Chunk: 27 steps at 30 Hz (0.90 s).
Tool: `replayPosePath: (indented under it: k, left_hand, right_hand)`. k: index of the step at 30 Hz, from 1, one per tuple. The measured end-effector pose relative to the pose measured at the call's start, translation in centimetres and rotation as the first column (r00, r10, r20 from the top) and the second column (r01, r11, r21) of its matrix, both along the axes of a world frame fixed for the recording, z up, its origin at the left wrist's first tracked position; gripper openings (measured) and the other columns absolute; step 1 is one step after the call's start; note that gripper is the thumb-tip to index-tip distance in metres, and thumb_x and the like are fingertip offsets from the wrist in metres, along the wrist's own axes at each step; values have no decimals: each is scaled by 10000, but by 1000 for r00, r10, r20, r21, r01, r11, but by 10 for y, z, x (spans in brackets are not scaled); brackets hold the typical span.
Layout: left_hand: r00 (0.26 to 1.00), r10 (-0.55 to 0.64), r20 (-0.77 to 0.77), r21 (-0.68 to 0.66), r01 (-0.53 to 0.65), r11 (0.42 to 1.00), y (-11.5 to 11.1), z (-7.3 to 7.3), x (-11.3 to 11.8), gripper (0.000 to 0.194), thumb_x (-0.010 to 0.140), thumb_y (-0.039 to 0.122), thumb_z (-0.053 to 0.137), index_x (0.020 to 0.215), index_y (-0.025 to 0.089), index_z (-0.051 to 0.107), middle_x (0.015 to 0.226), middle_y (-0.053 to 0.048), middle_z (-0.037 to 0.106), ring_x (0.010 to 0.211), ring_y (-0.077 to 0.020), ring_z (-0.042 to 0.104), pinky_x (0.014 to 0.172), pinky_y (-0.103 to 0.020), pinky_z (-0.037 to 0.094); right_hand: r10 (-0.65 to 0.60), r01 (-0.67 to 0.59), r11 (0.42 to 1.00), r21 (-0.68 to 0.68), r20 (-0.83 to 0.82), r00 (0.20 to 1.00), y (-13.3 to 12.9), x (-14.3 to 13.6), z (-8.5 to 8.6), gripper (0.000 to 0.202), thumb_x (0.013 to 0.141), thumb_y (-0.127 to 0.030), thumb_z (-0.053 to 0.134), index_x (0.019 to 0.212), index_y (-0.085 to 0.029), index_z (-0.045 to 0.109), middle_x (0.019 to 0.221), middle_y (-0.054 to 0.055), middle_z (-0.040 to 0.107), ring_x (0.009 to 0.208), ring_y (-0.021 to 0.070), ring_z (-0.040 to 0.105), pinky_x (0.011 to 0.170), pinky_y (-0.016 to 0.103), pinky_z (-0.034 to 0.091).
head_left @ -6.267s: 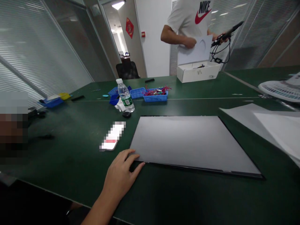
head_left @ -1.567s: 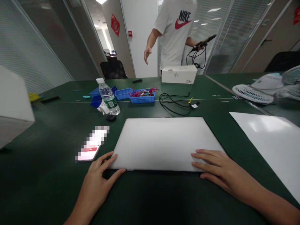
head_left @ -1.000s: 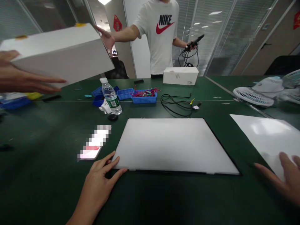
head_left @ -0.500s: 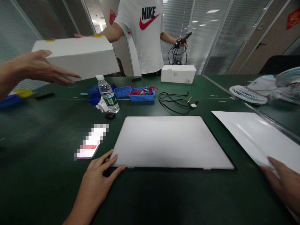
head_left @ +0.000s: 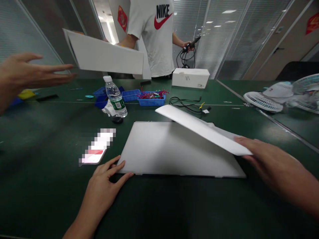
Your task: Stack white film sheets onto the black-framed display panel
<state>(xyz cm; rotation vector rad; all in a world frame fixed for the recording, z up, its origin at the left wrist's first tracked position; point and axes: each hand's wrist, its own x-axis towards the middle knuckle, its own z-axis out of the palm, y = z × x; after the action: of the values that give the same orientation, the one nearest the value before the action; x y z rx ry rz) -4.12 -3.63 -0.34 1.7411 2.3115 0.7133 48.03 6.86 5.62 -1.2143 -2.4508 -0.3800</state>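
Observation:
A flat white rectangular panel (head_left: 154, 152) with a thin dark border lies on the green table in front of me. My left hand (head_left: 107, 181) holds its near left corner, thumb at the front edge and fingers on the left edge. In my right hand (head_left: 264, 157) is a white sheet (head_left: 199, 127), pinched at its near right end. The sheet slants above the panel's right half, hiding part of it and shading it. Whether its lower edge touches the panel I cannot tell.
A phone (head_left: 98, 147), mouse (head_left: 117, 119) and water bottle (head_left: 116, 98) stand left of the panel. Behind are blue trays (head_left: 152, 102), a black cable (head_left: 184, 103) and a white box (head_left: 190, 78). A co-worker holds another box (head_left: 109, 56); another person's hand (head_left: 37, 71) reaches from the left.
My right hand has lifted the sheet from the right and brought it left over the panel. The co-worker's box has moved right, away from the other hand at the left. My left hand stays.

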Motion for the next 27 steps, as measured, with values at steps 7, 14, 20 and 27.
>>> replayPosePath:
  k: [7,14,20,27]
  left_hand:
    - [996,28,90,-14,-27,1000,1,6,1,578,758,657,703,1182,283,823,1453,-54,674,1323,-373,597,1146,-566,463]
    - [972,147,184,-56,-139,989,0,17,9,787,697,691,755,1326,218,734,1276,-121,732,1089,-355,677,933,-507,577]
    - [958,216,188,-102,-200,975,0,20,10,872,645,710,786,1370,232,705,1132,-108,736,965,-334,686,826,-467,586]
    - [954,184,238,-62,-174,983,0,15,8,784,643,673,809,1320,282,750,1368,-77,721,1003,-324,698,947,-500,585]
  right_hand:
    - [337,-322,939,-123,130,933,46,-67,-23,536,1097,-365,448,1629,-397,392,1616,-6,467,1521,248,393,1236,593,342]
    - [400,-318,833,-453,94,912,42,-64,-33,622,1077,-454,484,1659,-489,268,1664,-38,370,1551,281,327,1251,645,287]
    - [386,-288,786,-546,72,920,36,-66,-31,637,1077,-445,487,1662,-498,242,1688,-52,309,1573,281,261,1276,650,213]
    - [416,-327,796,-510,67,907,31,-77,-35,670,1071,-446,494,1683,-448,220,1708,-22,263,1590,293,210,1269,680,186]
